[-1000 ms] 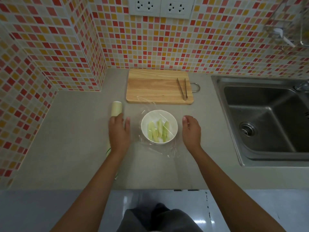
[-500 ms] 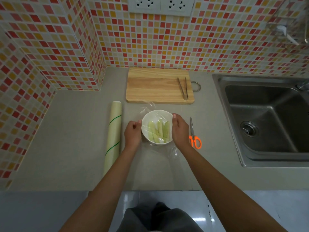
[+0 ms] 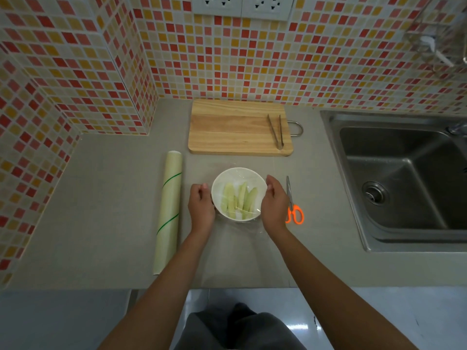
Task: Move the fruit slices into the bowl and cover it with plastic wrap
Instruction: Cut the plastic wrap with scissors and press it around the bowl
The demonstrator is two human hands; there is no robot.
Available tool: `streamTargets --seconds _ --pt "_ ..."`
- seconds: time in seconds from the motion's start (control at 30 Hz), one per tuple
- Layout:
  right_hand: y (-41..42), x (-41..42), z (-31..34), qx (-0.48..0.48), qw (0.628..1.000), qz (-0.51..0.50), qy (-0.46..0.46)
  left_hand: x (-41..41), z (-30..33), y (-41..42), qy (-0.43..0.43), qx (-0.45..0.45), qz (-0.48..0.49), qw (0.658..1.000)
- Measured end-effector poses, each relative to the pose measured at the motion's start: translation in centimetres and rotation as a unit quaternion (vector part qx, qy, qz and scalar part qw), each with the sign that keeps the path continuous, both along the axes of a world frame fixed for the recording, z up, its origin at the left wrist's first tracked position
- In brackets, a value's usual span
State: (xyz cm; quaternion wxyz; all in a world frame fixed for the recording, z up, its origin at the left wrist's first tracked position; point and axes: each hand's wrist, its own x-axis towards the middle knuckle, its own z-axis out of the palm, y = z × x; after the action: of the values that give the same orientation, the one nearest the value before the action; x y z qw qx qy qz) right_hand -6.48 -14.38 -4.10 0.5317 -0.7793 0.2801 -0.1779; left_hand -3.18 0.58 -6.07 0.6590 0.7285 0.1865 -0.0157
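Grey countertop (image 3: 106, 198) — matte, running to a steel sink (image 3: 399, 178) set in at right. Directly on it: wooden cutting board (image 3: 235, 127) at the back, roll of plastic wrap (image 3: 168, 210) lying lengthwise at left, white bowl (image 3: 238, 178) centre, orange-handled scissors (image 3: 292, 200) just right of the bowl — blades pointing toward the wall.

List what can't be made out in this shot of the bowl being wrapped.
Head view only:
- Fingertips of the left hand and right hand: curled round the bowl, hidden by bowl and hands.
- Plastic wrap edges: too transparent to trace; seal under the rim unclear.
- Bowl's base: hidden by its own body.
- Tap: cut off by the right edge.
- Wall sockets: cut off by the top edge.
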Motion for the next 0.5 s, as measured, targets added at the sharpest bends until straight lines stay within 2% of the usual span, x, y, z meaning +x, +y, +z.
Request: streamTargets --seconds 0.17,0.33,0.5 --pt "-0.2 2.2 1.2 -0.007 0.997 0.069 -0.029 0.3 0.3 -0.1 0.02 -0.021 0.011 1.0" --pt "-0.7 3.8 0.9 -0.03 0.987 0.159 0.002 0.2 0.6 -0.2 0.05 -0.013 0.015 0.999" --pt "-0.8 3.8 0.7 -0.064 0.985 0.161 0.009 -0.2 0.2 -0.1 0.011 0.008 0.006 1.0"
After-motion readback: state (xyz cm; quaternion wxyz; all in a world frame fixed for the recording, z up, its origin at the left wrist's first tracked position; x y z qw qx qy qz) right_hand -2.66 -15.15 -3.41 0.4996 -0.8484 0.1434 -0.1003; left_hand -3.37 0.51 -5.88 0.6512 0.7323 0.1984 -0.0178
